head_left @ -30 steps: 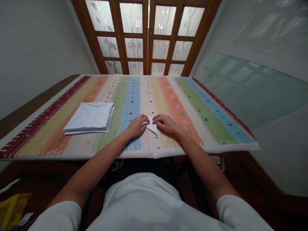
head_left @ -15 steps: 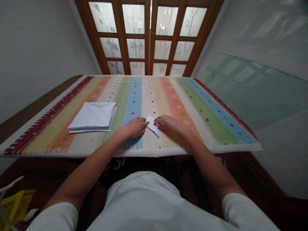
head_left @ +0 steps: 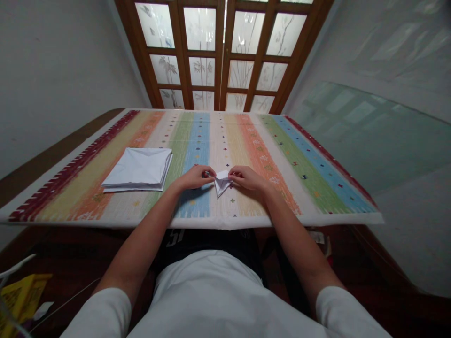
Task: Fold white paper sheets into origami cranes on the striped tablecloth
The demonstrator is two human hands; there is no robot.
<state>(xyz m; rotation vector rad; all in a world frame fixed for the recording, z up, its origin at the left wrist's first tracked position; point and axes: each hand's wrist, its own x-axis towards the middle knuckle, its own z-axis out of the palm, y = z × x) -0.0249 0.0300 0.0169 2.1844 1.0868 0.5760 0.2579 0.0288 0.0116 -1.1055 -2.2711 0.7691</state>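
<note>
A small folded piece of white paper is between my hands near the table's front edge, its pointed end toward me and its upper part spread partly apart. My left hand pinches its left corner between thumb and fingers. On the other side, my right hand grips the right corner the same way. Farther left lies a stack of white paper sheets, creased on top and apart from both hands.
A striped, multicoloured cloth covers the table. Wooden doors with glass panes stand beyond it, and a glass board leans at the right wall. On the floor at lower left is a yellow crate.
The paper lay as a flat folded shape with my fingers on it; now its sides are pulled apart into an open, pointed form. Both hands have turned to pinch its corners.
</note>
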